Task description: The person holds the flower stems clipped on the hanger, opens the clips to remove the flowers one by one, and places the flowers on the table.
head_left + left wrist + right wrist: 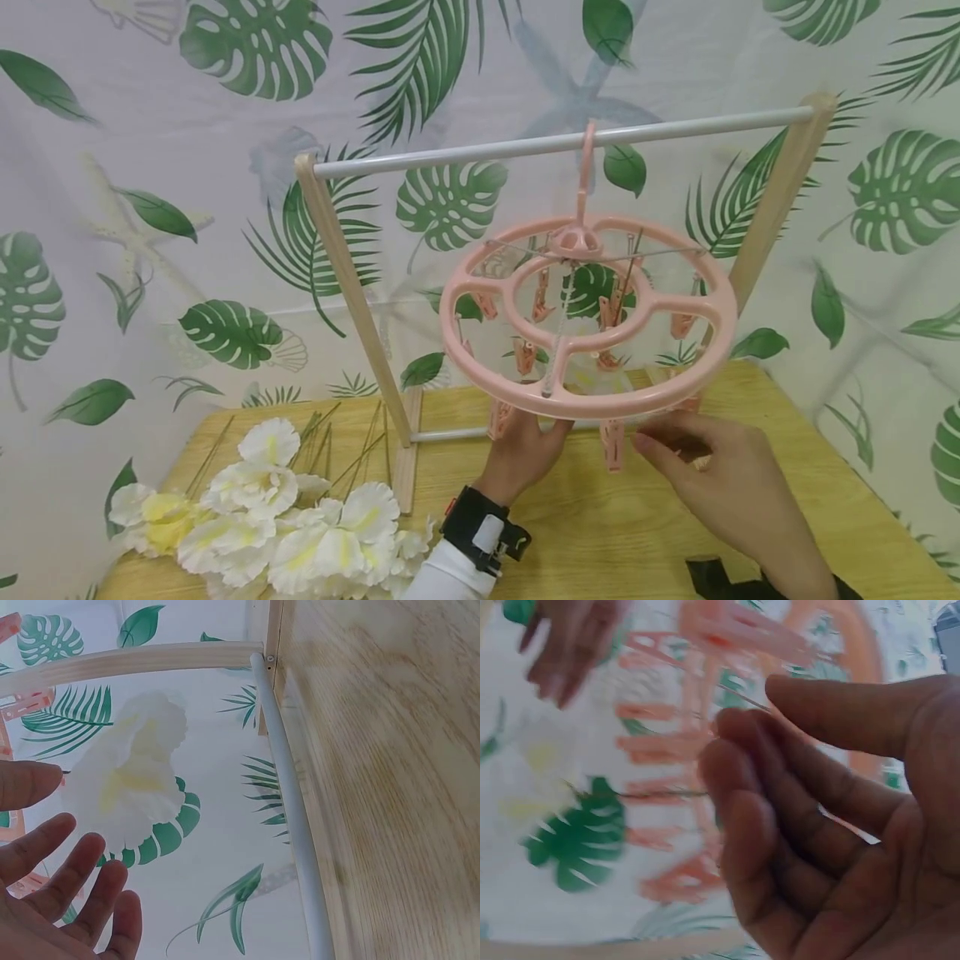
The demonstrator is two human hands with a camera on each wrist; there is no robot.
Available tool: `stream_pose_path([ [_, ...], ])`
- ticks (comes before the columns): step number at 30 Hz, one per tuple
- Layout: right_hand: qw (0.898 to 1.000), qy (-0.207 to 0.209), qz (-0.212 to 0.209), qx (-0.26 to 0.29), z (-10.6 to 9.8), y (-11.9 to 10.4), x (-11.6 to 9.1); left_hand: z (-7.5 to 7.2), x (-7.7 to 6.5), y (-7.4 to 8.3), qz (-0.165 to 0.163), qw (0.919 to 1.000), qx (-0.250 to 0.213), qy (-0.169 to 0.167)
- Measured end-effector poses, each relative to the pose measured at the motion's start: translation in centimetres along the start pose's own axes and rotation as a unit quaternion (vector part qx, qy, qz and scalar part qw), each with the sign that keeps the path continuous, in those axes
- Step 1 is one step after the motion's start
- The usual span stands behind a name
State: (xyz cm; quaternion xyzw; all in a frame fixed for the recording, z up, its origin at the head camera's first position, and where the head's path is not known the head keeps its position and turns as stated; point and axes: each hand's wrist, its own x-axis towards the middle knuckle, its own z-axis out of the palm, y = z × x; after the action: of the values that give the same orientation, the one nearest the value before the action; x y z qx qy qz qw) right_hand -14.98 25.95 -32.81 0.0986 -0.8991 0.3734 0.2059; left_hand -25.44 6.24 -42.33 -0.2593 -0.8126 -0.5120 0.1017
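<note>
A pink round clip hanger [585, 400] hangs by its hook from a white rod, pink clips [612, 446] dangling below its ring. Under the ring, my left hand [521, 454] has its fingers spread and holds nothing. Beside those fingers, in the left wrist view, one white artificial flower [139, 772] with a yellow centre hangs head down. Its thin stem [624, 283] rises through the hanger's inner ring. My right hand [723, 479] is near a front clip, its fingers loosely bent and nothing visible between thumb and fingertips. The right wrist view is blurred.
A wooden stand [348, 300] with a white top rod [465, 152] and a lower rod [289, 787] carries the hanger. Several white flowers [322, 542] with thin stems lie on the wooden table [600, 533] at left. A leaf-patterned cloth [480, 75] covers the back.
</note>
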Motion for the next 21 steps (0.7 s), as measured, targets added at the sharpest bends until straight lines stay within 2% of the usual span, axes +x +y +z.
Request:
stream_pose_path([
  [3, 0.993, 0.099, -0.057, -0.01, -2.1, -0.9, -0.3, 0.1, -0.1, 0.1, 0.001, 1.0, 0.007, 0.002],
  [6, 0.973, 0.188, -0.134, -0.028, -4.1, -1.1, -0.1, 0.1, -0.2, 0.2, -0.012, 0.9999, 0.01, 0.001],
  [8, 0.96, 0.21, -0.177, -0.053, -4.9, -1.0, 0.4, 0.1, -0.3, 0.2, -0.019, 0.9998, 0.009, 0.0],
  [13, 0.949, 0.165, -0.252, -0.091, -5.6, -0.2, 1.7, 0.1, -0.4, 0.1, -0.01, 1.0, -0.001, 0.001],
  [18, 0.949, 0.13, -0.27, -0.094, -5.1, 0.5, 2.1, 0.1, -0.7, 0.2, -0.022, 0.9997, -0.006, -0.01],
  [21, 0.949, 0.13, -0.275, -0.087, -4.8, 0.6, 2.2, 0.1, -0.8, 0.3, -0.036, 0.9992, -0.004, -0.016],
])
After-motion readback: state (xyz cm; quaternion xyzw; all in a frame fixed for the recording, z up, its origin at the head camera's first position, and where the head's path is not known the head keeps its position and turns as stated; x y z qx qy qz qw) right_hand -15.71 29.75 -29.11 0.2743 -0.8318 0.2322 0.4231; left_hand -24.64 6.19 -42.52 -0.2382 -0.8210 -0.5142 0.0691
